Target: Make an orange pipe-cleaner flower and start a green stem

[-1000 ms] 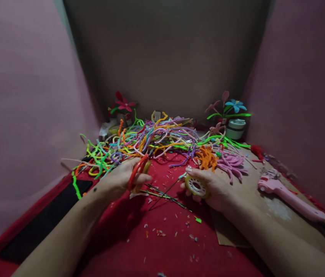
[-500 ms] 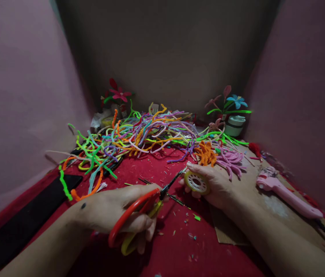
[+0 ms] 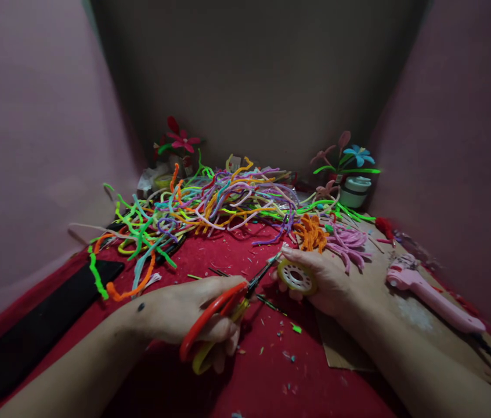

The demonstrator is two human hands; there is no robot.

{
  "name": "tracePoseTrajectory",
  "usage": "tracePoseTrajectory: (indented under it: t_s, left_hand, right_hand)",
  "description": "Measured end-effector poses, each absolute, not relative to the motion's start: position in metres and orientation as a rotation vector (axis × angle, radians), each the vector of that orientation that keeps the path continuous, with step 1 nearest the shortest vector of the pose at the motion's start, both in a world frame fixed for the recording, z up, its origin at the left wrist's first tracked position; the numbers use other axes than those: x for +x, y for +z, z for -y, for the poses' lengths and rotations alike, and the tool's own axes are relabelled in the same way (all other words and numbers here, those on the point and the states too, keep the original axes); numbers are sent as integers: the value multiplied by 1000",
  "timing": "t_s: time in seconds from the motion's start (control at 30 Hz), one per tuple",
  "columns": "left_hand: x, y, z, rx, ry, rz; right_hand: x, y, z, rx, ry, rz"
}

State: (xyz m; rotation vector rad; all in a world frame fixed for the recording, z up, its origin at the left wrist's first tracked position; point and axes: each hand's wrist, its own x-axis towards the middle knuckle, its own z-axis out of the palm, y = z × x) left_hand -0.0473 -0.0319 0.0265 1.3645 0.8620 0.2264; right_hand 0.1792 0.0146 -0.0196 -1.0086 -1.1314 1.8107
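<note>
Pipe cleaners crowd the far side; a glue gun lies right. The left hand grips scissors, nearer than a second ago to the roll the right hand clasps.

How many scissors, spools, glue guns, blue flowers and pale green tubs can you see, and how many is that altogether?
Scissors, in the left hand: 1
Spool, in the right hand: 1
Pink glue gun: 1
Blue flower: 1
Pale green tub: 1
Total: 5

The scissors have smooth plastic handles and shiny metal blades. The roll is smooth plastic. The far stems look fuzzy. The cloth looks matt.
</note>
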Motion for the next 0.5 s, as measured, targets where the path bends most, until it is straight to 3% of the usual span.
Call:
tracePoseTrajectory:
  t_s: [0.5]
  left_hand:
    - [-45, 30, 29, 1442, 209, -812]
  right_hand:
    - [175, -17, -13, -972, 1731, 1077]
